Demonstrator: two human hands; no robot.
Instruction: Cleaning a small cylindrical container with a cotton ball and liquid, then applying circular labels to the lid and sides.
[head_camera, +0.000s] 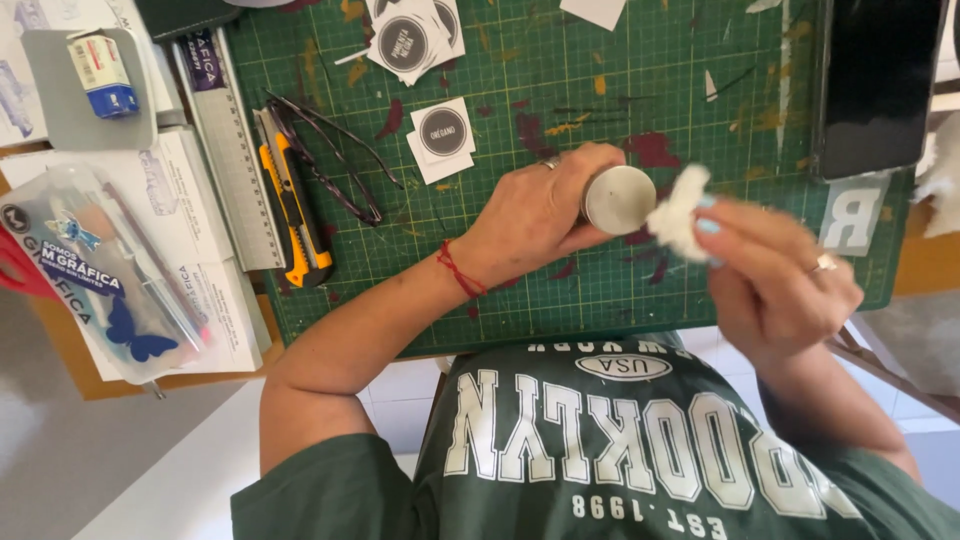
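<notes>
My left hand (530, 215) is wrapped around a small metal-lidded jar (618, 199), held above the green cutting mat (600, 100); my right hand (775, 265) pinches a white cotton wad (680, 212) against the lid; risk as I judge it: jar slipping from the grip (smooth lid, sideways hold) or cotton fibres snagging; lid looks dull silver, round, clean; round dark labels (442, 133) lie nearby on the tabletop.

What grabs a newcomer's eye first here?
Mid-frame, the left hand grips a small metal-lidded jar while the right hand presses a white cotton wad to its lid. Beneath lies a paint-stained green cutting mat; at left, a yellow utility knife lies beside eyeglasses.
</notes>
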